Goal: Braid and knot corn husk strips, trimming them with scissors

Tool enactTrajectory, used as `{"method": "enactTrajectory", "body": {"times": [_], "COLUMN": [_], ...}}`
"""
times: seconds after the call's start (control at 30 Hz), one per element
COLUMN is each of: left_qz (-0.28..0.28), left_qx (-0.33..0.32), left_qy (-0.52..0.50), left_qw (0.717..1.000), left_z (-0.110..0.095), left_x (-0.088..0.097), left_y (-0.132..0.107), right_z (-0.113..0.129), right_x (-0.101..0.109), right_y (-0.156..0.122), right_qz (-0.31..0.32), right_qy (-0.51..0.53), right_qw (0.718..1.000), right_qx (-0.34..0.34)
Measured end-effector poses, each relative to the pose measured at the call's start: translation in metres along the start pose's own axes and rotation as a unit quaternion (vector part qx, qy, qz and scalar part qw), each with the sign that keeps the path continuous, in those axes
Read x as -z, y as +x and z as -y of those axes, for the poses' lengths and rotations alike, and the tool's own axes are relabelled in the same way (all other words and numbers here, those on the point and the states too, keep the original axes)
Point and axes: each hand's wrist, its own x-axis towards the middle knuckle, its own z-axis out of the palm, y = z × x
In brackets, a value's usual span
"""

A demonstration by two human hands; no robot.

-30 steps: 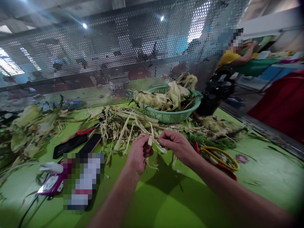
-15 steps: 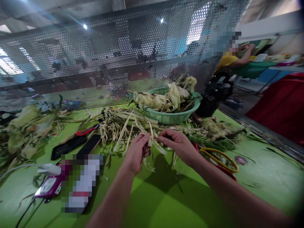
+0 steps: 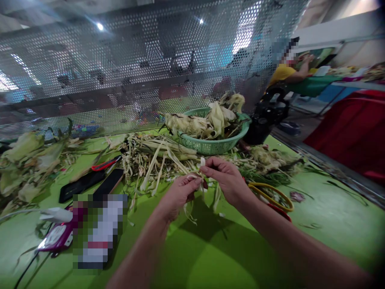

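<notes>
Between my hands is a thin pale strip of corn husk [image 3: 202, 161], its short end sticking up. My left hand [image 3: 182, 194] pinches it from below between thumb and fingertips, with a loose end dangling beneath. At the upper part, my right hand [image 3: 227, 180] grips the same strip with thumb and forefinger. The fingers hide how the strip is folded or knotted. Just beyond my hands lies a heap of dried husk strips and stalks [image 3: 150, 156] on the green table [image 3: 222, 257].
A green basket [image 3: 215, 146] of husks stands behind the heap. Yellow-handled scissors [image 3: 285, 200] lie right of my right arm. On the left are a red cutter [image 3: 105, 163], dark phones [image 3: 108, 184] and a purple device [image 3: 58, 237]. Beyond sits a person in yellow [image 3: 282, 74].
My hands have shifted slightly to the right. The left hand has turned, and the right hand has closed in on the strip's upright end. The whole view has moved a little.
</notes>
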Motion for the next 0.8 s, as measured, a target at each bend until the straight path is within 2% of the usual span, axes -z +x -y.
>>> {"method": "enactTrajectory", "body": {"times": [0.07, 0.17, 0.27, 0.37, 0.43, 0.63, 0.7, 0.8], "left_qz": [-0.005, -0.016, -0.037, -0.06, -0.064, -0.021, -0.014, 0.001], "left_qx": [-0.01, -0.017, -0.029, -0.058, -0.075, -0.082, -0.075, -0.06], "left_qy": [0.016, 0.06, 0.099, 0.147, 0.177, 0.209, 0.194, 0.17], "left_qw": [1.0, 0.998, 0.994, 0.986, 0.979, 0.974, 0.978, 0.984], "left_z": [0.0, 0.001, 0.002, 0.005, 0.007, 0.011, 0.011, 0.011], "left_x": [0.001, 0.003, 0.005, 0.006, 0.007, 0.005, 0.004, 0.003], "left_y": [0.0, 0.003, 0.006, 0.008, 0.009, 0.01, 0.01, 0.008], "right_z": [0.0, 0.0, 0.004, 0.006, 0.005, -0.005, -0.007, -0.009], "right_x": [0.0, 0.004, 0.009, 0.009, 0.008, 0.007, 0.006, 0.002], "right_y": [0.0, 0.003, 0.006, 0.006, 0.006, 0.008, 0.007, 0.003], "right_qz": [0.001, 0.009, 0.028, 0.063, 0.076, 0.067, 0.051, 0.013], "right_qy": [-0.006, -0.069, -0.176, -0.283, -0.318, -0.317, -0.296, -0.211], "right_qw": [1.0, 0.998, 0.983, 0.949, 0.933, 0.932, 0.943, 0.974], "right_qx": [-0.011, -0.01, 0.052, 0.126, 0.148, 0.161, 0.144, 0.084]}}
